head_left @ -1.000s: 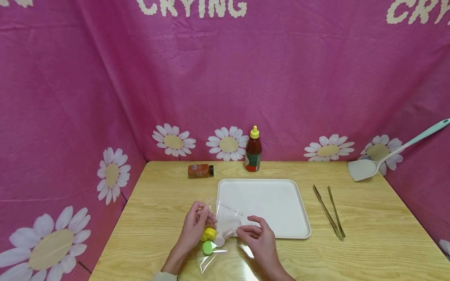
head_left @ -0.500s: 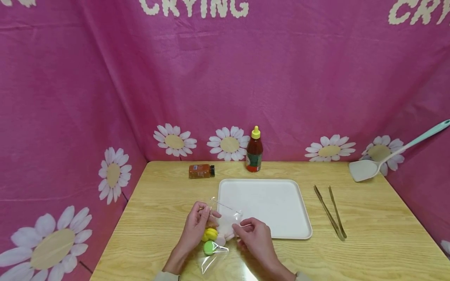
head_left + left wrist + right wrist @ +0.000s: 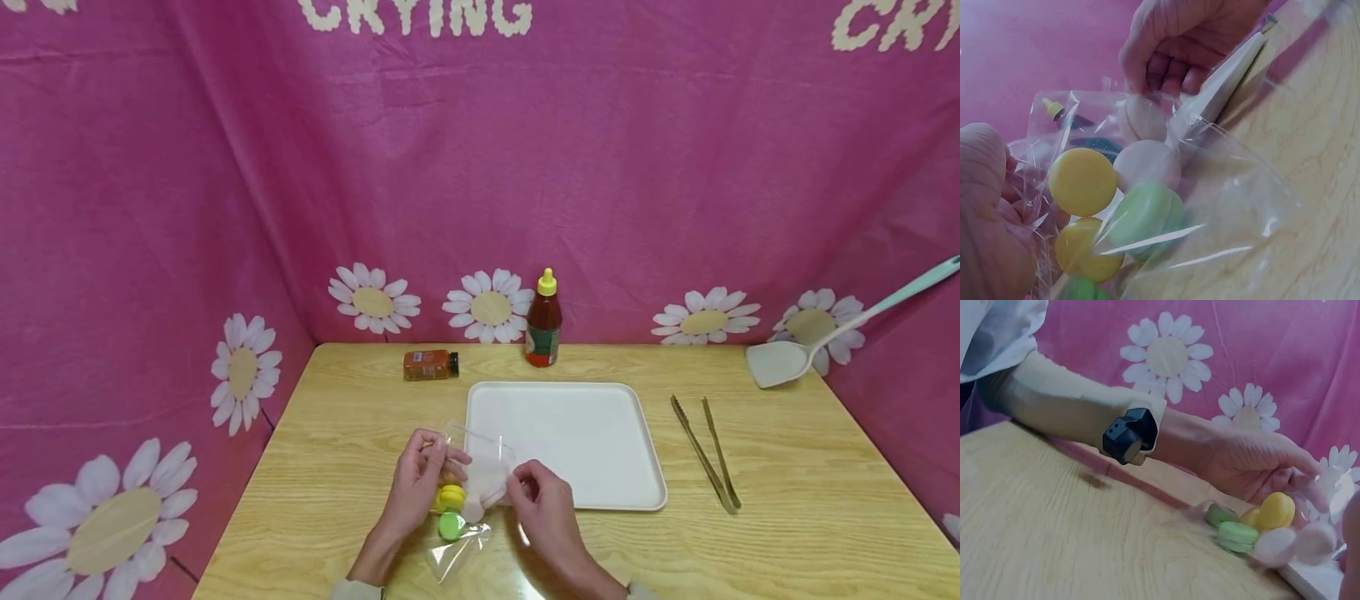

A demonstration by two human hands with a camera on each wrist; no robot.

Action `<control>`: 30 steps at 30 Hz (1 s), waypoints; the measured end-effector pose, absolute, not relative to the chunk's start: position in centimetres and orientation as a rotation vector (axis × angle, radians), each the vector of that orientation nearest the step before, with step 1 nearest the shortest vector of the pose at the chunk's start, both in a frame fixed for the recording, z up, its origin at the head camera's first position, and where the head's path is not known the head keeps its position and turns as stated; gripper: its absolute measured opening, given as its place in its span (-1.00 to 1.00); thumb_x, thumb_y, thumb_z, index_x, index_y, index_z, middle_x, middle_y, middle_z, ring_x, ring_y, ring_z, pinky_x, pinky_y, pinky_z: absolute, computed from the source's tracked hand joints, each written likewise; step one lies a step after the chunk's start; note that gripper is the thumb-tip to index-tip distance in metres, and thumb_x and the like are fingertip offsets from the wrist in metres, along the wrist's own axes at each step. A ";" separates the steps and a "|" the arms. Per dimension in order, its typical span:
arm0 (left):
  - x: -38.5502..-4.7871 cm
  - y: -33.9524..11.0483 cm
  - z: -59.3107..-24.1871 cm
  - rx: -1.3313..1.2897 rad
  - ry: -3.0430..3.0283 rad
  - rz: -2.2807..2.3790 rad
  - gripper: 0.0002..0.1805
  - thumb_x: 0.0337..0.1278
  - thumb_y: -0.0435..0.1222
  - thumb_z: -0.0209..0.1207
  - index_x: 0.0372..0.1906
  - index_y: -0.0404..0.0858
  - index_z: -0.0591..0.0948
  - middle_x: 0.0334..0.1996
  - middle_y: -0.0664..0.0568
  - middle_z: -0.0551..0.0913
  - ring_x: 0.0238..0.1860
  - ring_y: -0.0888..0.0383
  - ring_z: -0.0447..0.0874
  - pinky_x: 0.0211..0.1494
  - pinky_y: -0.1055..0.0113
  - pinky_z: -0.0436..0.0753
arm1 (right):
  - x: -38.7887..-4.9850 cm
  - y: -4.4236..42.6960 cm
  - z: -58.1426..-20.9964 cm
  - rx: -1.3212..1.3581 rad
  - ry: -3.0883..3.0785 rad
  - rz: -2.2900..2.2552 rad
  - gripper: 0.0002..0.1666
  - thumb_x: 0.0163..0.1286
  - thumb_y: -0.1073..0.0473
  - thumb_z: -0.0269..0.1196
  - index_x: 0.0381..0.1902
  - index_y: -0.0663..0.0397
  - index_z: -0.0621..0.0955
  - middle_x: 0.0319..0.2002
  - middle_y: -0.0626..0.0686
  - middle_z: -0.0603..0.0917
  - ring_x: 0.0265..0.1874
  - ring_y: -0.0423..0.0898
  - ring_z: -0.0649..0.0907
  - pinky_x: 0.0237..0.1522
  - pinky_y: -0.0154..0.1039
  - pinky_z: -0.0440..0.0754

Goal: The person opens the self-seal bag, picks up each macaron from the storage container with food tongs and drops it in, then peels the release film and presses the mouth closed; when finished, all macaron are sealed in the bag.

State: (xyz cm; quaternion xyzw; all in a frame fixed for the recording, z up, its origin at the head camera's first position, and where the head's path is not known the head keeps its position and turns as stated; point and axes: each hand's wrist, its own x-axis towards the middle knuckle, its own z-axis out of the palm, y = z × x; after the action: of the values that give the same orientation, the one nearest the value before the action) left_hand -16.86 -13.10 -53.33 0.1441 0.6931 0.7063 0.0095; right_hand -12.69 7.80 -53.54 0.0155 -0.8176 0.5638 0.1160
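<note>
A clear plastic bag (image 3: 459,560) of macarons is held up between both hands, over the wood table and the tray's near left corner. My left hand (image 3: 417,475) pinches its left side. The right hand (image 3: 546,508) pinches the opposite side between thumb and index finger, its other fingers curled. Inside are yellow macarons (image 3: 1083,182), green macarons (image 3: 1147,220) and pale pink macarons (image 3: 1147,164). In the right wrist view the macarons hang bunched below the left hand (image 3: 1260,465). The left fingertips are partly hidden by the film in the left wrist view.
A white tray (image 3: 570,442) lies just beyond the hands. Behind it stands a red sauce bottle (image 3: 543,329) with a yellow cap, and a spice jar (image 3: 427,365) lies left of that. Metal tongs (image 3: 708,458) and a spatula (image 3: 780,362) are at the right.
My right hand has moved in toward the bag and now pinches its right side, pulling the film slightly rightward. The left hand keeps its place; the macarons have shifted slightly.
</note>
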 end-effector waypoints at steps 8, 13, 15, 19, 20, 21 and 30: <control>-16.1 -12.7 -52.5 0.463 2.259 2.254 -0.73 0.72 -0.22 -0.11 -0.03 -0.39 0.42 -0.22 -0.26 0.79 -0.29 -0.05 0.81 -0.12 0.21 0.78 | -12.1 9.6 -53.5 0.217 -1.994 1.950 -0.85 0.52 0.46 0.17 -0.31 0.30 0.58 -0.16 0.27 0.77 -0.13 -0.14 0.78 -0.01 -0.43 0.67; -15.0 -11.7 -51.3 0.576 2.256 2.311 -0.77 0.69 -0.32 -0.07 -0.07 -0.46 0.44 -0.25 -0.33 0.79 -0.23 -0.13 0.80 -0.05 0.25 0.72 | -11.5 12.1 -52.1 0.482 -1.901 1.946 -0.83 0.57 0.52 0.04 -0.27 0.38 0.52 -0.17 0.33 0.76 -0.07 -0.16 0.77 0.05 -0.41 0.65; -14.5 -11.2 -50.7 0.656 2.244 2.313 -0.81 0.69 -0.36 -0.08 -0.06 -0.45 0.44 -0.25 -0.31 0.80 -0.21 -0.11 0.81 -0.04 0.25 0.72 | -11.4 13.0 -51.3 0.599 -1.887 1.840 -0.81 0.52 0.59 0.03 -0.25 0.36 0.55 -0.20 0.30 0.77 -0.05 -0.15 0.77 0.09 -0.41 0.64; -13.6 -10.0 -50.0 0.787 2.216 2.299 -0.86 0.68 -0.41 -0.11 -0.04 -0.39 0.45 -0.22 -0.22 0.82 -0.19 -0.03 0.80 -0.04 0.24 0.72 | -11.2 14.7 -50.1 0.736 -1.896 1.620 -0.73 0.43 0.64 0.09 -0.22 0.27 0.62 -0.23 0.18 0.79 -0.02 -0.13 0.76 0.14 -0.41 0.61; -13.4 -9.8 -49.9 0.800 2.208 2.302 -0.87 0.68 -0.41 -0.11 -0.04 -0.39 0.45 -0.22 -0.21 0.82 -0.19 -0.03 0.80 -0.04 0.23 0.72 | -11.1 15.0 -50.0 0.740 -1.892 1.589 -0.71 0.41 0.65 0.09 -0.22 0.26 0.63 -0.24 0.16 0.79 -0.02 -0.13 0.76 0.16 -0.41 0.60; -13.3 -9.5 -49.9 0.802 2.206 2.303 -0.87 0.68 -0.41 -0.11 -0.04 -0.38 0.45 -0.21 -0.20 0.83 -0.19 -0.02 0.79 -0.04 0.24 0.72 | -11.0 15.3 -49.8 0.743 -1.879 1.600 -0.71 0.40 0.66 0.08 -0.22 0.27 0.62 -0.25 0.17 0.79 -0.06 -0.15 0.76 0.11 -0.43 0.60; -12.9 -7.8 -50.2 0.764 2.125 2.249 -0.78 0.70 -0.36 -0.11 0.11 -0.36 0.51 -0.09 -0.22 0.81 -0.11 -0.05 0.85 -0.06 0.13 0.80 | -10.7 16.9 -50.3 0.666 -1.794 1.795 -0.77 0.51 0.66 -0.12 -0.28 0.46 0.44 -0.38 0.25 0.71 -0.35 -0.07 0.73 -0.21 -0.37 0.65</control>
State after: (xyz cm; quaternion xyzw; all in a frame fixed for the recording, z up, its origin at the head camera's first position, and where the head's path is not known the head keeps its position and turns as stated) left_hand -12.93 -7.81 -50.22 0.2396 0.6666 0.7055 -0.0224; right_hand -10.70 16.93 -50.26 0.2453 -0.6610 0.6614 0.2560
